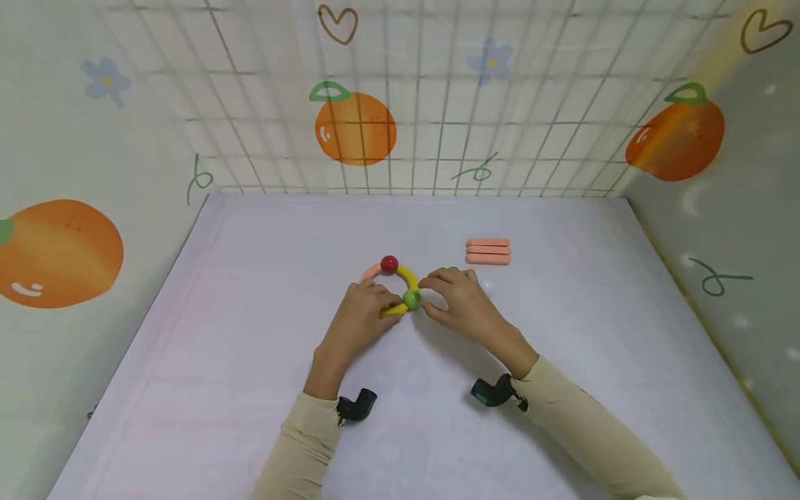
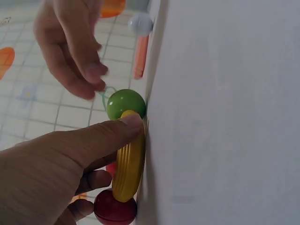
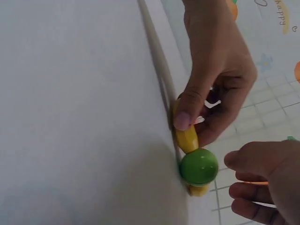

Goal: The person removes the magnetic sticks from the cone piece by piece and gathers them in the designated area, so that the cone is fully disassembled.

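Note:
A ring of curved sticks and balls lies on the table: a red ball at its top, a yellow curved stick on the right, a green ball at lower right, a pink curved stick at upper left. My left hand pinches another yellow curved stick between thumb and fingers, its end against the green ball. A dark red ball touches its other end. My right hand is just right of the green ball, fingers bent loosely, holding nothing.
Several straight pink sticks lie side by side at the back right of the table. A white ball sits below them, beside my right hand. A wire grid stands behind the table.

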Action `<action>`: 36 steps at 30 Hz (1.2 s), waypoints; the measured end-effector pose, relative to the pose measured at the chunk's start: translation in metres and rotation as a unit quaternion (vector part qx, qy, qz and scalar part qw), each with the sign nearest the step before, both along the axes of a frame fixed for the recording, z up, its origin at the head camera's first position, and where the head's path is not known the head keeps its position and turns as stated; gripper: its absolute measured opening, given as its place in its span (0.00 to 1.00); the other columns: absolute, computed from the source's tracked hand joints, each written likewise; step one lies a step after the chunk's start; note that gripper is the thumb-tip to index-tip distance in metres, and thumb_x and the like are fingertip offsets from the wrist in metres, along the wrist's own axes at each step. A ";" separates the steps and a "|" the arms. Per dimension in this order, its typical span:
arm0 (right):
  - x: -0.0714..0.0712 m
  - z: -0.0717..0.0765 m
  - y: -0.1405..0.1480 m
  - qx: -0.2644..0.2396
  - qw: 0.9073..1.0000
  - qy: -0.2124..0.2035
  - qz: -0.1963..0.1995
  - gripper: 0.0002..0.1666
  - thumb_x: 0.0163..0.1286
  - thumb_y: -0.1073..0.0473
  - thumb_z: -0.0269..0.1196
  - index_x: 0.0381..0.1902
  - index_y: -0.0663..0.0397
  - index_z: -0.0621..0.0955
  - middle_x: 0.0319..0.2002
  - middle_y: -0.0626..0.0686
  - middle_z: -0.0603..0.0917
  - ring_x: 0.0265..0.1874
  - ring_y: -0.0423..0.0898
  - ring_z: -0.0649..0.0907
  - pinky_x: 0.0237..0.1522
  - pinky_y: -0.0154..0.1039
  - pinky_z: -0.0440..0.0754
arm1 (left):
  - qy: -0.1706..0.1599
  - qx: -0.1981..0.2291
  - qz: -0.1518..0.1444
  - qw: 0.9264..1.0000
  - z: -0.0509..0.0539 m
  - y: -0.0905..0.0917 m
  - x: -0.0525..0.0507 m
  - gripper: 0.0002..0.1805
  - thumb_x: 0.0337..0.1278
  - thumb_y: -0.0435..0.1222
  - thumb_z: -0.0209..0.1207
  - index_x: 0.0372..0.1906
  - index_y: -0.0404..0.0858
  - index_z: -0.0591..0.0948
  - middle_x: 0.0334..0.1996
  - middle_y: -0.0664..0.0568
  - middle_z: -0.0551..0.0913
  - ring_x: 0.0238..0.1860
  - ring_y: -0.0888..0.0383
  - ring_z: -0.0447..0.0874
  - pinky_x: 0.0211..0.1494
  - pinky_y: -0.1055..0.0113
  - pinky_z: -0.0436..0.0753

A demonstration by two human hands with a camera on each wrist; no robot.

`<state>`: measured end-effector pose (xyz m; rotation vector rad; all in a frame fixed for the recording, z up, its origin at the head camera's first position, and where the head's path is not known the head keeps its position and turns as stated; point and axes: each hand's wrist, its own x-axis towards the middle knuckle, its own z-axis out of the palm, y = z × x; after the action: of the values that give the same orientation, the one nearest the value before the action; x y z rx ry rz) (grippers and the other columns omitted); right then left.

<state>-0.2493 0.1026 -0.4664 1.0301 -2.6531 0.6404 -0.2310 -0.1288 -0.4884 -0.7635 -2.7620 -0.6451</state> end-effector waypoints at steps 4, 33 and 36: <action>-0.004 -0.008 -0.008 0.025 1.000 -0.017 -0.005 0.19 0.63 0.54 0.73 0.51 0.52 0.85 0.49 0.50 0.84 0.49 0.49 0.80 0.47 0.48 0.71 | 0.016 0.006 0.007 1.000 0.000 0.001 0.002 0.11 0.49 0.38 0.76 0.39 0.42 0.90 0.37 0.54 0.89 0.61 0.51 0.77 0.42 0.58 0.70; -0.014 -0.004 -0.003 -0.006 0.996 -0.090 -0.021 0.20 0.60 0.53 0.72 0.47 0.56 0.87 0.39 0.48 0.83 0.38 0.45 0.80 0.42 0.45 0.68 | -0.011 0.016 0.015 1.000 -0.003 0.001 -0.003 0.10 0.51 0.40 0.75 0.39 0.46 0.91 0.36 0.57 0.89 0.56 0.55 0.80 0.43 0.59 0.71; -0.012 0.004 0.004 -0.041 0.996 -0.076 -0.012 0.19 0.60 0.55 0.73 0.47 0.56 0.87 0.40 0.49 0.83 0.40 0.48 0.80 0.44 0.45 0.72 | -0.007 0.019 0.015 1.000 -0.003 -0.001 -0.004 0.10 0.50 0.40 0.76 0.39 0.45 0.91 0.36 0.57 0.89 0.58 0.53 0.79 0.43 0.59 0.70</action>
<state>-0.2612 0.1064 -0.4621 0.9606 -2.7361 0.8460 -0.2346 -0.1296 -0.4910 -0.7123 -2.7602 -0.6967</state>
